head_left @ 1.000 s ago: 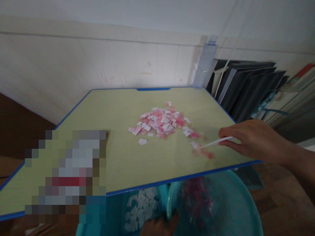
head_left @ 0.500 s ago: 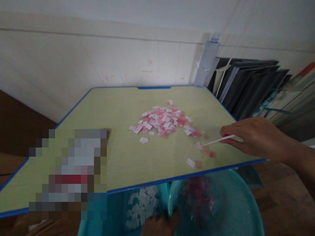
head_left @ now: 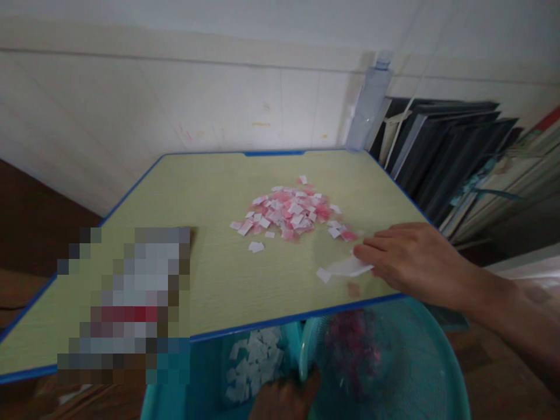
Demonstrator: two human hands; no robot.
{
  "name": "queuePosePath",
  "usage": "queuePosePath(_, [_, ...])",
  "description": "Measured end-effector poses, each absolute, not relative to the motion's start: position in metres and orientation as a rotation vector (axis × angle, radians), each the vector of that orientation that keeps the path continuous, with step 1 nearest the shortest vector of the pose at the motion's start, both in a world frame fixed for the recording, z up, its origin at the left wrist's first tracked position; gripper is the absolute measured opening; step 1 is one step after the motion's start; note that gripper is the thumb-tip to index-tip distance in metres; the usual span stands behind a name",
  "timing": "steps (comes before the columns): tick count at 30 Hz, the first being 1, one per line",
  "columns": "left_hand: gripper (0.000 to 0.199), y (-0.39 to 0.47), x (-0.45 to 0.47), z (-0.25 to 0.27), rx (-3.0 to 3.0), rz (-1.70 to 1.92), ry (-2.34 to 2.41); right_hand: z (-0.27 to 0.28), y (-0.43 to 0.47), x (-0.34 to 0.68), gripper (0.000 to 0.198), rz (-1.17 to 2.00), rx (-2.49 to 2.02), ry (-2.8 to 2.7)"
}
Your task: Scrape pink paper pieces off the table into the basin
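Observation:
My right hand (head_left: pixel 406 262) is closed on a flat white card (head_left: pixel 350 267), blurred by motion, held low over the yellow-green board (head_left: pixel 210 291) at its right side. A small white paper piece (head_left: pixel 324 275) lies at the card's left end, and a pinkish piece (head_left: pixel 353 289) just below it. Left of the card is a heap of small white and pink paper pieces (head_left: pixel 291 213). Below the board's front edge, my left hand (head_left: pixel 284 399) is at the rim of the teal basket (head_left: pixel 457 373), closed around it; its fingertips are partly hidden.
White pieces (head_left: pixel 254 364) lie in a teal tub (head_left: pixel 151 402); dark pink pieces (head_left: pixel 356 344) are in the basket. A pixelated patch (head_left: pixel 131 291) covers the board's left. Behind stands a clear bottle (head_left: pixel 370 108) against the wall, with dark panels (head_left: pixel 459 151) to the right.
My right hand has moved left and inward with the white card, which now shows its flat face. The white piece near the board's front has shifted left. My left hand stays put.

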State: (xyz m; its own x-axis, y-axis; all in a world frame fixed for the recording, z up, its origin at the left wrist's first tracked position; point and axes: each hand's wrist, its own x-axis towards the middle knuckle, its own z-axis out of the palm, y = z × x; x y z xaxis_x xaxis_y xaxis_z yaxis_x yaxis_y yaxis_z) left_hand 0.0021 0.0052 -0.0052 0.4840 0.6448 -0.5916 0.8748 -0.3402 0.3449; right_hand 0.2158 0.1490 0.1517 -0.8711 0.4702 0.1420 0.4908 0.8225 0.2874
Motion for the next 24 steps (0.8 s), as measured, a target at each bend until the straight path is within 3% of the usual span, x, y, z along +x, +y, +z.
queuePosePath(4, [0.067,0.005,0.002,-0.005,2.110,-0.460,1.258,0.154,0.150,0.216,0.008,-0.582,-0.836,-2.851])
queuePosePath(12, [0.070,0.005,0.003,0.002,2.072,-0.480,1.277,0.158,0.148,0.231,0.014,-0.473,-0.871,-2.925])
queuePosePath(24, [0.071,0.002,0.004,0.001,2.087,-0.419,1.268,0.157,0.143,0.193,0.012,-0.566,-0.607,-2.990])
